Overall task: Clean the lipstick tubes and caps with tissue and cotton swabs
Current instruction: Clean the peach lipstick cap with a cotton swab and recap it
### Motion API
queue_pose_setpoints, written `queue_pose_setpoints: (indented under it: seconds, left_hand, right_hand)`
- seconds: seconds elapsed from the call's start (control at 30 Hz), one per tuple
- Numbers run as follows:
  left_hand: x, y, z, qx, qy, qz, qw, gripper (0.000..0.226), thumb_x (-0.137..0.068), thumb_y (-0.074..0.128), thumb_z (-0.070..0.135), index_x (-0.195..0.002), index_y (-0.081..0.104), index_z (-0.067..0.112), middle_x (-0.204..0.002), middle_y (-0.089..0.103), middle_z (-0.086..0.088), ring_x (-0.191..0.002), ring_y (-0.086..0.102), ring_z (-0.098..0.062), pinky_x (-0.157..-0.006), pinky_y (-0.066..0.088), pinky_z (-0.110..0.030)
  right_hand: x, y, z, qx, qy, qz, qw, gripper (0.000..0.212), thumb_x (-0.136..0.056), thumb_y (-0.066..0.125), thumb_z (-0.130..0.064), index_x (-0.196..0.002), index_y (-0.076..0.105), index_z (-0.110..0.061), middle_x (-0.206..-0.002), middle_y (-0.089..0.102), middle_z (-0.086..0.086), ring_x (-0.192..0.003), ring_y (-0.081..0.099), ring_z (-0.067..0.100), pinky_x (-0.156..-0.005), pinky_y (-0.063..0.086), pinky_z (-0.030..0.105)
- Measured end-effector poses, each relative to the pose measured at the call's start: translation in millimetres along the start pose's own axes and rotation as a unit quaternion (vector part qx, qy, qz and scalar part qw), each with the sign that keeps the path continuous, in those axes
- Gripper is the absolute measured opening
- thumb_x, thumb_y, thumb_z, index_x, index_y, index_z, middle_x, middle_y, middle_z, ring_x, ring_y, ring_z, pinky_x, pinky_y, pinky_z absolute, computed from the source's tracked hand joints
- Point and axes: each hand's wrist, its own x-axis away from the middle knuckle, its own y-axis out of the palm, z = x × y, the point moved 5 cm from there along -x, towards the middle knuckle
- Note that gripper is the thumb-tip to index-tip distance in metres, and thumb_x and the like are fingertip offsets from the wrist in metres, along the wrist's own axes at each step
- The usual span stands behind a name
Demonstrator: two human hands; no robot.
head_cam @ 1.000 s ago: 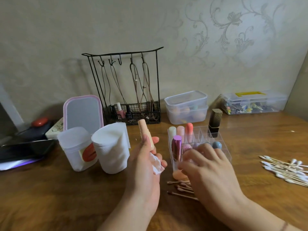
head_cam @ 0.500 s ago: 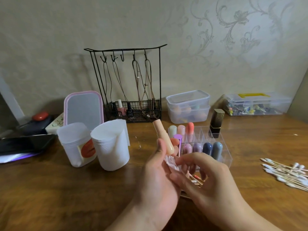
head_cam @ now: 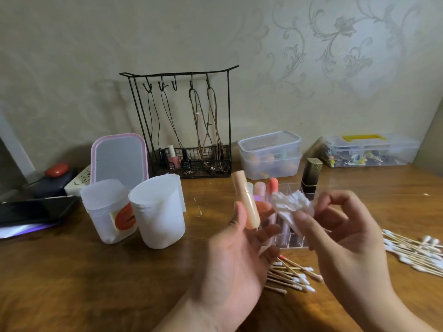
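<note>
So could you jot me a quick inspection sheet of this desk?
Surface: wooden table, brown, glossy.
Job's things: peach lipstick tube upright in left hand; crumpled tissue pinched by right hand; clear organizer behind; tissue roll; cotton swabs.
Clutter: mirror, wire rack, plastic boxes.
Hands: both holding.
Cables: nothing seen.
Surroundings: patterned wall.
</note>
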Motion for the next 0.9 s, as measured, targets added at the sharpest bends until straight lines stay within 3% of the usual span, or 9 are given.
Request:
queue_pose_setpoints:
  seconds: [0.13, 0.23, 0.3, 0.5, 0.57, 0.63, 0.73, 0.83, 0.9]
  left_hand:
    - [3.5, 6.5, -1.6, -0.101, 0.042, -0.035, 0.993, 0.045, -0.070, 0.074, 0.049, -0.103, 0.073, 0.017, -0.104, 0.067, -0.004, -0.090, 0.060, -0.015, -0.081, 0.038, -0.034]
    - [4.7, 4.9, 2.9, -0.137, 0.077, 0.003, 0.988, 0.033, -0.075, 0.069, 0.039, -0.094, 0.077, 0.013, -0.098, 0.072, -0.009, -0.091, 0.062, -0.020, -0.086, 0.040, -0.037]
    - [5.1, 4.3, 5.0, -0.151, 0.093, 0.013, 0.984, 0.029, -0.079, 0.067, 0.036, -0.093, 0.077, 0.013, -0.096, 0.073, -0.007, -0.091, 0.064, -0.020, -0.087, 0.044, -0.037]
    - [2.2, 6.2, -5.0, -0.135, 0.087, -0.012, 0.987, 0.054, -0.056, 0.088, 0.044, -0.094, 0.077, 0.008, -0.095, 0.074, -0.010, -0.086, 0.069, -0.017, -0.070, 0.054, -0.023]
    - [1.4, 6.4, -6.7, -0.137, 0.090, -0.012, 0.986, 0.059, -0.054, 0.087, 0.047, -0.099, 0.076, 0.009, -0.100, 0.074, -0.010, -0.090, 0.070, -0.019, -0.074, 0.054, -0.025]
    - [3.9, 9.6, -6.0, -0.182, 0.103, -0.019, 0.978, 0.047, -0.065, 0.079, 0.049, -0.100, 0.076, 0.019, -0.104, 0.074, -0.005, -0.096, 0.069, -0.016, -0.079, 0.051, -0.029]
    - [5.4, 10.0, -6.4, -0.208, 0.093, -0.013, 0.974, 0.032, -0.073, 0.064, 0.049, -0.090, 0.079, 0.027, -0.095, 0.075, 0.002, -0.085, 0.066, -0.009, -0.078, 0.042, -0.029]
    - [4.6, 10.7, -6.4, -0.190, 0.083, -0.014, 0.978, 0.056, -0.065, 0.072, 0.061, -0.107, 0.074, 0.023, -0.111, 0.071, -0.005, -0.101, 0.065, -0.018, -0.081, 0.042, -0.031]
    - [3.8, 13.0, -5.1, -0.180, 0.104, -0.018, 0.978, 0.064, -0.063, 0.076, 0.060, -0.112, 0.071, 0.019, -0.113, 0.070, -0.008, -0.104, 0.066, -0.021, -0.079, 0.048, -0.028]
  right_hand:
    - [5.5, 1.6, -7.5, 0.115, -0.054, -0.030, 0.991, 0.021, -0.078, 0.077, -0.019, -0.074, 0.059, -0.027, -0.070, 0.065, -0.007, -0.053, 0.053, 0.010, -0.046, 0.038, 0.024]
    - [6.9, 1.1, -13.0, 0.189, -0.076, -0.061, 0.977, 0.011, -0.081, 0.075, -0.035, -0.088, 0.067, -0.034, -0.092, 0.065, -0.007, -0.078, 0.060, 0.011, -0.061, 0.044, 0.021]
    - [7.1, 0.2, -19.2, 0.251, -0.126, -0.041, 0.959, 0.026, -0.077, 0.071, -0.049, -0.092, 0.070, -0.029, -0.101, 0.057, -0.006, -0.094, 0.057, 0.013, -0.071, 0.042, 0.017]
    - [5.9, 6.0, -22.9, 0.320, -0.153, -0.062, 0.933, 0.051, -0.070, 0.060, -0.077, -0.083, 0.071, -0.029, -0.079, 0.062, -0.022, -0.076, 0.056, 0.014, -0.058, 0.048, 0.033]
    - [3.9, 5.5, -20.5, 0.296, -0.120, -0.071, 0.945, 0.049, -0.071, 0.057, -0.080, -0.080, 0.072, -0.033, -0.074, 0.064, -0.021, -0.074, 0.054, 0.012, -0.059, 0.046, 0.029]
    - [3.4, 4.7, -16.2, 0.248, -0.062, -0.079, 0.964, 0.046, -0.075, 0.053, -0.079, -0.083, 0.073, -0.038, -0.074, 0.066, -0.017, -0.074, 0.055, 0.015, -0.062, 0.045, 0.028]
    - [4.4, 9.1, -11.1, 0.142, 0.026, -0.136, 0.980, 0.032, -0.090, 0.053, -0.061, -0.087, 0.076, -0.039, -0.080, 0.073, -0.011, -0.078, 0.066, 0.019, -0.069, 0.053, 0.036]
    - [4.2, 12.9, -10.1, 0.034, 0.108, -0.165, 0.980, 0.016, -0.085, 0.070, -0.040, -0.086, 0.077, -0.025, -0.081, 0.077, 0.000, -0.079, 0.072, 0.019, -0.067, 0.053, 0.019]
    - [6.1, 13.9, -6.3, -0.032, 0.167, -0.164, 0.972, 0.020, -0.075, 0.081, -0.034, -0.087, 0.076, -0.018, -0.084, 0.077, 0.009, -0.082, 0.073, 0.027, -0.069, 0.055, 0.022]
